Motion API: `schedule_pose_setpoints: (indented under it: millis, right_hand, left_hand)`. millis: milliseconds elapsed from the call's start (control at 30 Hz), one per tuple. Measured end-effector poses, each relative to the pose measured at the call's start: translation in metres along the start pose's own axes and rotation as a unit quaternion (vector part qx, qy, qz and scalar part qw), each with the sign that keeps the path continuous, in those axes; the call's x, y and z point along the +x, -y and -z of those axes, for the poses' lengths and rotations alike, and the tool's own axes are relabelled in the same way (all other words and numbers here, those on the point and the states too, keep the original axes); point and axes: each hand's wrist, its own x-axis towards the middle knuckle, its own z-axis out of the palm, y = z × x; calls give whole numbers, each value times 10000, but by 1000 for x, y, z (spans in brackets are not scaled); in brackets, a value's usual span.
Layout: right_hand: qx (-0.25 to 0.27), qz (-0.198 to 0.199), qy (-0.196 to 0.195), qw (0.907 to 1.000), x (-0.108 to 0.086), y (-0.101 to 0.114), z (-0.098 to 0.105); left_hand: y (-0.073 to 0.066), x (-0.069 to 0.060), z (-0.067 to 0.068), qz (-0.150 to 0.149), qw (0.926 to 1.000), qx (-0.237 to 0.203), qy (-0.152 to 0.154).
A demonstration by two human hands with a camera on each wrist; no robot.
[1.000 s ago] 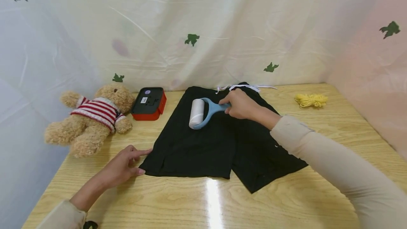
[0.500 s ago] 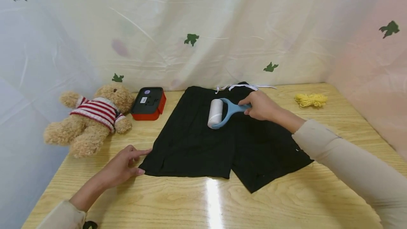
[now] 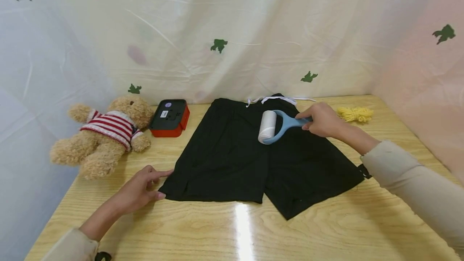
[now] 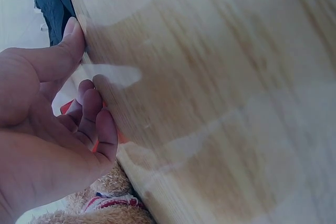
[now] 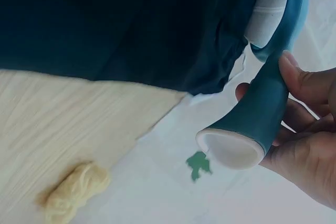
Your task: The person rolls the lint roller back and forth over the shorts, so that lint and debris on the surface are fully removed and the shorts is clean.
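Black shorts (image 3: 224, 160) lie spread on the wooden table, their white drawstring (image 3: 279, 99) at the far edge. My right hand (image 3: 322, 121) grips the blue handle of a lint roller (image 3: 267, 127), whose white roll rests on the upper middle of the shorts. The right wrist view shows fingers and thumb round the handle (image 5: 257, 103). At the lower left corner of the shorts, my left hand (image 3: 139, 188) touches the cloth with thumb and index finger, the thumb on the hem corner. In the left wrist view the hand (image 4: 58, 87) has its other fingers bent, holding nothing.
A teddy bear (image 3: 108, 132) in a striped sweater lies at the left, beside a black and red box (image 3: 168, 118). A bundle of yellow cord (image 3: 354, 114) is at the far right of the table (image 3: 188, 228). A pale curtain (image 3: 253, 63) hangs behind.
My right hand has moved the lint roller rightward across the shorts, from their left part to near the middle. My left hand has stayed at the corner.
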Motion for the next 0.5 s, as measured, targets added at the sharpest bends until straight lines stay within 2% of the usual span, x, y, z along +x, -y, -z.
schedule_pose_setpoints:
  millis: [233, 500]
  right_hand:
    - [-305, -180, 41, 9994, -14, -20, 11]
    - [-267, -319, -50, 9991, -31, -36, 18]
  left_hand:
    - [0, 0, 0, 14, 10000, -24, 19]
    - [1, 0, 0, 26, 10000, -24, 11]
